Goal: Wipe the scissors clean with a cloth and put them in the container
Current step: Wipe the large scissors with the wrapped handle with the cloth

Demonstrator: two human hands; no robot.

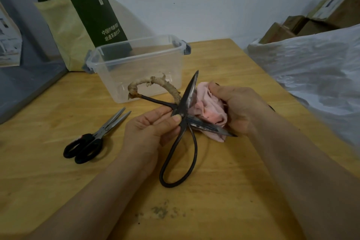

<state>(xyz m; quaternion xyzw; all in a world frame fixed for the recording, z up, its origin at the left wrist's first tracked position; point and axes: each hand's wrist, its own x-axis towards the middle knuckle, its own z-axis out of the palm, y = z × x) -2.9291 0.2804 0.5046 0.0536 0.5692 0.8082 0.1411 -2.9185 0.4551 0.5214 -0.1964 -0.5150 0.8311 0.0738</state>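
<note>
The left hand (150,128) pinches the scissors (190,91) at the pivot, its grip tight. The blades are spread, one pointing toward the container (140,68) just beyond. The right hand (237,107) clutches the cloth (208,111) between the blades, above the surface (224,181).

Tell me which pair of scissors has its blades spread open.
The dark iron scissors pinched by the left hand; the black-handled pair lies closed.
</note>
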